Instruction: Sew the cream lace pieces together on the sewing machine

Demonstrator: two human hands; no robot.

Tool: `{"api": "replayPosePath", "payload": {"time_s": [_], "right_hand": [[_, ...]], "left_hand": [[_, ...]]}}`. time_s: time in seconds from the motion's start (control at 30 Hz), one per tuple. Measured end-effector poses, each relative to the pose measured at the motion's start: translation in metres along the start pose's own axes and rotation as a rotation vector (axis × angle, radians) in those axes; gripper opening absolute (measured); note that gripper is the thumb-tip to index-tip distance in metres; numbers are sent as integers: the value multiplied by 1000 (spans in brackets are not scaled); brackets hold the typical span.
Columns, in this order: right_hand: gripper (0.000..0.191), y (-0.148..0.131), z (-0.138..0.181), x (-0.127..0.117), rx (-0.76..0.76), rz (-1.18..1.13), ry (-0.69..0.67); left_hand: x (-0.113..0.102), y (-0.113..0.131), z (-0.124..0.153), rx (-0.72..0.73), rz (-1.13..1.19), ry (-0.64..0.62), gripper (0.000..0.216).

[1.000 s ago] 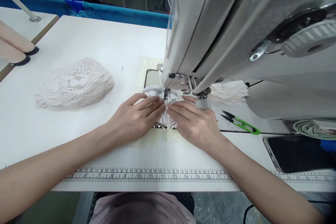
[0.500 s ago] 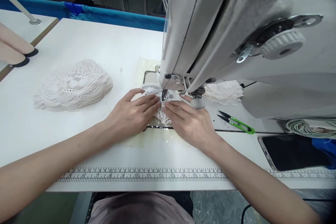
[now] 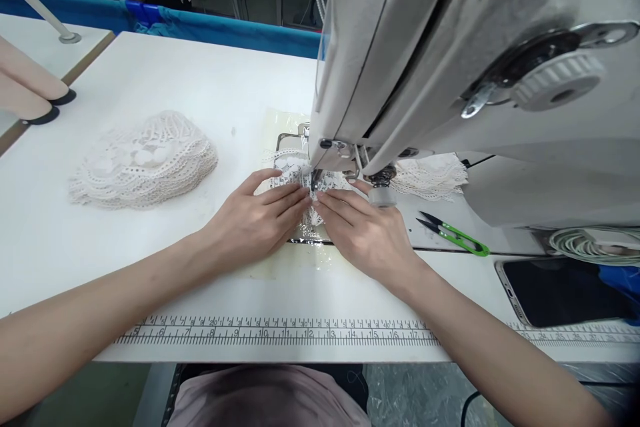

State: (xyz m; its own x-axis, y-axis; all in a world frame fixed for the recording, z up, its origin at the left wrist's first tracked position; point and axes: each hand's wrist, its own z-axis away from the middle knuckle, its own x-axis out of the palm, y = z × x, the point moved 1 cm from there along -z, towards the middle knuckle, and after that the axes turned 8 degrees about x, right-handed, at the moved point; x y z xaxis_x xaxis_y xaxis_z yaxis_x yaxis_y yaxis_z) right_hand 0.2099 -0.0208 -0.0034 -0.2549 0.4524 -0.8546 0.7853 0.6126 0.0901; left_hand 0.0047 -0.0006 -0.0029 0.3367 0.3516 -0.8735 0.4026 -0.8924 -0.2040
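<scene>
A small piece of white lace (image 3: 290, 173) lies under the presser foot of a grey sewing machine (image 3: 450, 60). My left hand (image 3: 255, 217) rests flat on the lace just left of the needle, fingers stretched out. My right hand (image 3: 365, 227) lies flat on it just right of the needle, fingertips nearly meeting the left ones. More lace (image 3: 433, 177) trails out behind the machine arm to the right.
A heap of white lace pieces (image 3: 143, 160) sits on the white table (image 3: 150, 80) at the left. Green thread snips (image 3: 455, 233) and a dark phone (image 3: 565, 290) lie to the right. A printed ruler (image 3: 280, 332) runs along the front edge.
The lace has fed away from me under the foot; less of it shows in front of my fingers. Both hands stay flat beside the needle.
</scene>
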Motion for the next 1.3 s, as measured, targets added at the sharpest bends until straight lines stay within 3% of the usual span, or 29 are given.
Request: {"api": "replayPosePath", "payload": {"time_s": [0.47,0.83,1.3], "right_hand": [[21,-2,2,-2,-17,45,44],[26,-2,0,-3,71,0,-33],[33,-1,-1,2,119,16,-70]], "left_hand": [[-7,6,3,-11,20,5,24],[-3,2,2,-54,-43,-69,28],[1,-1,2,-90,16,-47,29]]}}
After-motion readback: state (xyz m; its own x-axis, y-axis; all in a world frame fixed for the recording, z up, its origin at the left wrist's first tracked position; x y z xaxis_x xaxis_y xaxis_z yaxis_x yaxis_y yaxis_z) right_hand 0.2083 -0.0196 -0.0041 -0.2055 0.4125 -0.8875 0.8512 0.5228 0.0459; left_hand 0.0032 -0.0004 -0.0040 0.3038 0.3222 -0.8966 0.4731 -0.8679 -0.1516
